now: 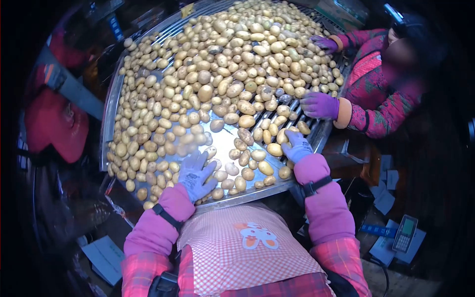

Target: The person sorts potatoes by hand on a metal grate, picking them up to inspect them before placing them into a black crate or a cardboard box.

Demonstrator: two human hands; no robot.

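Note:
Many potatoes [205, 93] cover a metal sorting table [237, 200] that has a smooth plate in front and bars behind. My left hand [196, 176], in a light purple-grey glove, is open with fingers spread, resting among potatoes near the front edge. My right hand [298, 147], gloved alike, is at the table's front right. Its fingers and thumb are around a yellow potato [282, 136], and another potato [274, 149] lies just below its thumb. Parts of the right fingers and palm are hidden. Several loose potatoes [248, 173] lie between my hands.
Across the right side, a co-worker's purple-gloved hands [319, 105] reach over the table. A person in a red cap [55, 123] is at the left. Cardboard pieces [105, 257] lie below left, and a handheld device with a screen [405, 232] lies below right.

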